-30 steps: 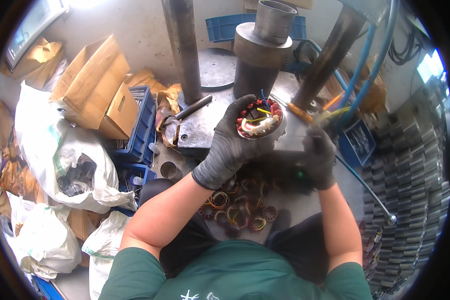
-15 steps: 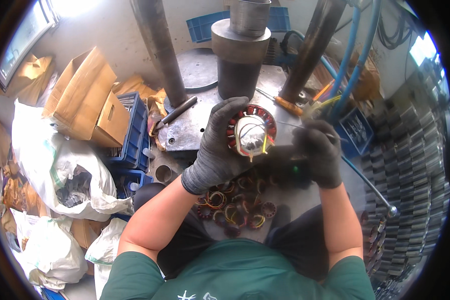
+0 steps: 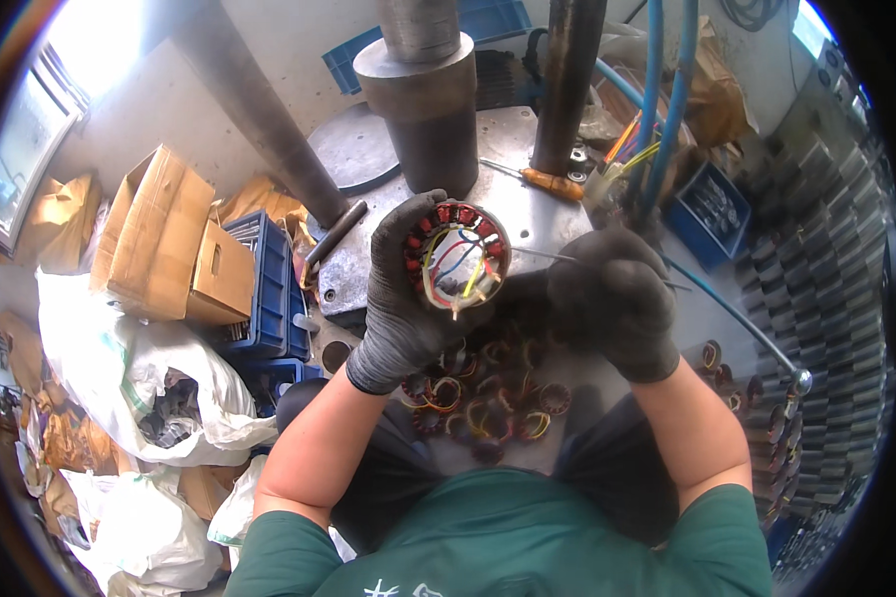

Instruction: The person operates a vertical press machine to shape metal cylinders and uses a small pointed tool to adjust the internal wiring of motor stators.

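Note:
My left hand (image 3: 400, 303), in a dark grey knit glove, is closed around the rim of a motor stator (image 3: 495, 234). This ring has dark red windings, and red, blue and yellow wires cross its open middle. To its right, my gloved right hand (image 3: 612, 303) is closed around a thin metal rod (image 3: 540, 255). The rod's exposed end points left toward the stator; its other end is mostly hidden by the fist. Below both hands, several more stators (image 3: 445, 394) with coloured wires lie in a pile between my knees.
Ahead stands a press with a thick steel ram (image 3: 430, 119) over a metal bed (image 3: 503, 212). On that bed lies an orange-handled screwdriver (image 3: 553, 184). Blue crates (image 3: 269, 289), cardboard boxes (image 3: 154, 244) and white sacks (image 3: 100, 368) crowd the left. Stacked metal parts (image 3: 816, 298) line the right.
The view has shifted, so the press now sits further left. The stator has turned slightly, and its blue and red inner wires show more clearly. Both hands keep their holds.

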Tool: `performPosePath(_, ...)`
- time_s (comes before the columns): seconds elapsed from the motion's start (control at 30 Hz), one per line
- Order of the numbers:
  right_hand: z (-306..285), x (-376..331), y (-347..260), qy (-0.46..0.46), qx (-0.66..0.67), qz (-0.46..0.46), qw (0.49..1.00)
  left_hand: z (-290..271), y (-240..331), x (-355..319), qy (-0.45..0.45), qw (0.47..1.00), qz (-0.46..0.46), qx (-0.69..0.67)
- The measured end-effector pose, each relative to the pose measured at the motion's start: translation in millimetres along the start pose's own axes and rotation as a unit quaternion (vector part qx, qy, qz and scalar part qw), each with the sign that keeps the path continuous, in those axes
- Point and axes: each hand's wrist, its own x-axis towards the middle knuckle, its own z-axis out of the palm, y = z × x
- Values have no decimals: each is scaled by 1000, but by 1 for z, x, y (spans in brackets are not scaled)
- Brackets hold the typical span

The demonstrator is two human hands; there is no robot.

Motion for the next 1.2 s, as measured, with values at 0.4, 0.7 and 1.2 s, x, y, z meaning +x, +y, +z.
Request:
performPosePath(0.4,8,0,1,41,-43,14,998,-2,0,-2,-21,999,-43,-19)
performPosePath(0.7,6,1,5,1,-17,-8,1000,4,-9,-5,-12,991,-81,-106)
performPosePath(1.2,1,3,9,-34,93,68,993,12,10,-8,-41,913,-268,-306)
